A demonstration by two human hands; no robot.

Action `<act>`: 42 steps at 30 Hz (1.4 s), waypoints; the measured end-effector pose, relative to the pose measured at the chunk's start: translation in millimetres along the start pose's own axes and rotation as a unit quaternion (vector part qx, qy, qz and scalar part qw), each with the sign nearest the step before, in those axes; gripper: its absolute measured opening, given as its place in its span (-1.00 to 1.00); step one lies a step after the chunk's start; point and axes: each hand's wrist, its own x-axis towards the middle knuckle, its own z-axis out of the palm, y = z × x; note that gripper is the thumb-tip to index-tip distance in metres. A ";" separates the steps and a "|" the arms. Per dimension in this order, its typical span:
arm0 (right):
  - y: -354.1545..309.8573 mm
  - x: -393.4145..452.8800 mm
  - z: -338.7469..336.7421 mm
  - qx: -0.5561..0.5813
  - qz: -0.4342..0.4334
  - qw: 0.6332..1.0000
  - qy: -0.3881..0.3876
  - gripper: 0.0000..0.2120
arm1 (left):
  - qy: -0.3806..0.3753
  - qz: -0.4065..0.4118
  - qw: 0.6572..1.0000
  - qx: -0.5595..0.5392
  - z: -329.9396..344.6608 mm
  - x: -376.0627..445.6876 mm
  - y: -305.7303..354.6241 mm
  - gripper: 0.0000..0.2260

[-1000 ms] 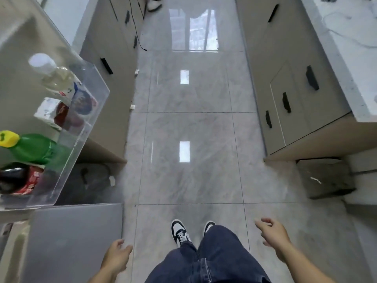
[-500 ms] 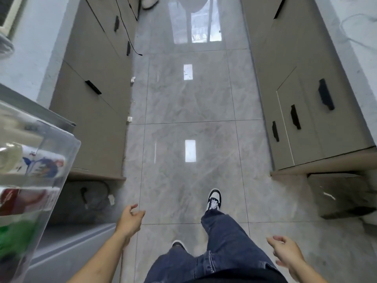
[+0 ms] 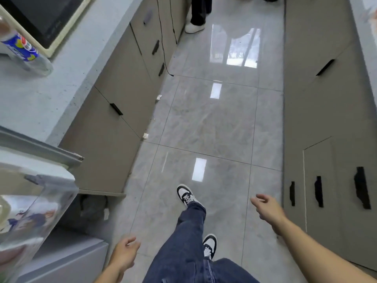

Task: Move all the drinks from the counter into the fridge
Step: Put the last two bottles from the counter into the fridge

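Between trips. Both hands hold nothing: left hand (image 3: 124,254) at bottom centre-left, fingers loosely curled; right hand (image 3: 266,208) at lower right, fingers loose and spread forward. Person is mid-stride on the tile floor (image 3: 204,123), one shoe ahead of the other.

The drink in sight on the counter: one clear bottle (image 3: 22,45) with a blue label, upper left of the frame, standing on the grey counter (image 3: 47,94) just in front of a cream-framed appliance with a dark door (image 3: 40,19). Its top runs out of frame, so can't see the cap.

Fridge door shelf (image 3: 40,201), clear plastic, sits at the left edge, lower half of frame. There's stuff behind the plastic, but it's blurred, can't say what. Fridge looks open.

My read: the step is walking to fetch the next drink. Next move calls for turning left to the counter, reaching up and across with the left hand (nearer side), wrapping the bottle's body below the label, then carrying it to the door shelf.

Someone else's legs and a white shoe (image 3: 194,27) at top centre, well apart from all this.

Whether more drinks remain elsewhere, can't tell from here.
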 end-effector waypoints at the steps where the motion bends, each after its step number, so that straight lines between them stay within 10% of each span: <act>1: -13.4 10.2 2.7 -0.005 -0.005 1.000 -0.002 -0.53 | 0.005 -0.007 1.000 -0.008 0.5 3.0 4.6 -0.73; 30: -399.5 213.1 135.8 -0.309 -0.106 0.929 -0.175 -0.80 | 0.122 -0.057 0.948 -0.289 -35.6 70.1 280.9 -0.76; 42: -640.3 118.2 311.4 -0.282 -0.387 0.813 -0.332 -0.66 | 0.278 0.012 0.876 -0.395 -125.9 86.0 398.6 -0.84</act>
